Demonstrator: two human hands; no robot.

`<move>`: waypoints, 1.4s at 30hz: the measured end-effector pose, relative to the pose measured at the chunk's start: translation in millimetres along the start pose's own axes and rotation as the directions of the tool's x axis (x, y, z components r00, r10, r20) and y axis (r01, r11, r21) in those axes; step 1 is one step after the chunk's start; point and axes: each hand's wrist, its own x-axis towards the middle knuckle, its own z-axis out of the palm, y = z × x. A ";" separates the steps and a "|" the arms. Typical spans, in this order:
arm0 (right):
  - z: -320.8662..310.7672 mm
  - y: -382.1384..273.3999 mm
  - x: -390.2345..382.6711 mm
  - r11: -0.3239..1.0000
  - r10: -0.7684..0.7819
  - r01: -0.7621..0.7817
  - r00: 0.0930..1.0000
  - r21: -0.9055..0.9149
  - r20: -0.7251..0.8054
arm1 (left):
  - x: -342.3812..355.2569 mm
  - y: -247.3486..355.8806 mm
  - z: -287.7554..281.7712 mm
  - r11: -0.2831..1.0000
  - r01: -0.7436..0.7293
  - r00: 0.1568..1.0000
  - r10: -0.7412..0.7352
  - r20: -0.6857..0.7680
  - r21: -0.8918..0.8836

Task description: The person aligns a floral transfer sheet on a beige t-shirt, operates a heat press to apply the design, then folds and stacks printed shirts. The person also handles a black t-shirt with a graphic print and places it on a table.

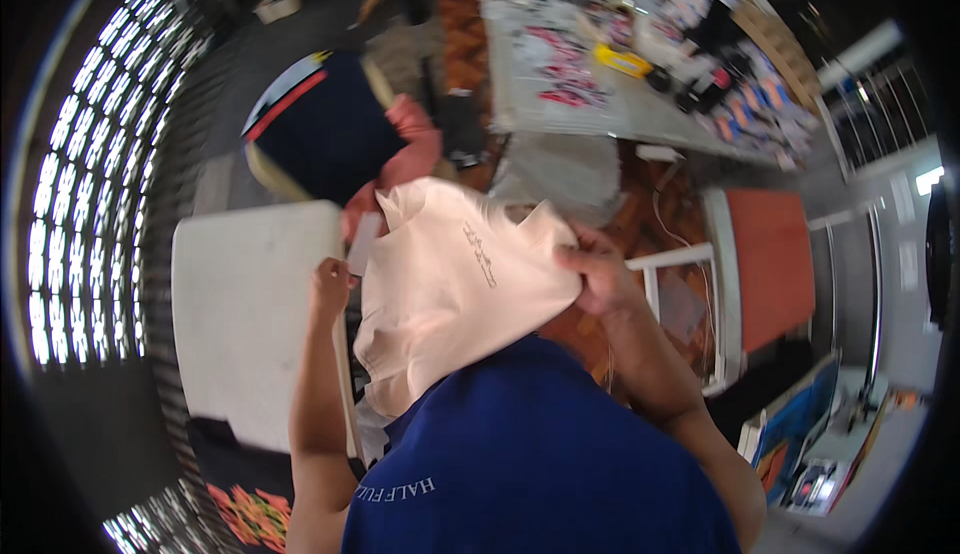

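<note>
A pale pink T-shirt (pixel 440 274) with small dark lettering hangs spread out in front of my body. My right hand (pixel 602 272) is closed on its right edge, thumb on top of the cloth. At the left side of the shirt, my left hand (pixel 332 288) is closed in a pinch around the lower end of a flat, whitish strip (pixel 364 244). The strip's exact kind cannot be made out. It stands upright beside the cloth, slightly tilted.
A white table (pixel 255 304) stands at my left, with a dark printed garment (pixel 250 504) near its lower end. Ahead lies a dark navy panel (pixel 335 129) beside pink cloth (pixel 410 139). A plastic-covered table (pixel 520 74) holds piled items and a yellow object (pixel 622 60). An orange-red panel (pixel 768 269) is at right.
</note>
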 end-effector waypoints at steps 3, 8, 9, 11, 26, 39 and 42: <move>-22.9 1.4 -48.4 0.990 0.075 -0.062 0.993 0.128 -0.094 | 12.0 79.3 102.4 0.866 0.173 0.950 -0.020 0.313 -0.470; -42.9 8.4 -94.7 0.970 0.225 -0.214 0.969 0.115 -0.099 | 67.3 167.9 275.6 0.318 0.685 0.663 0.101 0.742 -0.656; -49.4 8.7 -99.4 0.966 0.231 -0.218 0.969 0.137 -0.087 | 77.9 192.7 308.2 0.328 0.720 0.632 0.052 0.773 -0.611; -56.7 3.4 -110.4 0.970 0.205 -0.172 0.956 0.170 -0.208 | 94.8 236.0 370.9 0.333 0.789 0.560 -0.045 0.827 -0.516; -102.1 -87.8 -61.8 0.709 -0.311 -0.372 0.597 -0.599 -0.739 | 37.5 345.0 543.3 0.804 -0.183 -0.396 0.467 0.791 -0.566; 34.1 -154.9 -212.0 0.687 -0.650 -0.495 -0.094 -0.531 -0.754 | -29.1 613.7 445.4 0.406 -0.192 -0.870 0.350 0.346 -0.893; 57.7 -165.9 -221.6 0.630 -0.706 -0.625 -0.211 -0.462 -0.676 | -20.3 649.1 402.2 0.342 -0.069 -0.803 0.538 0.256 -0.937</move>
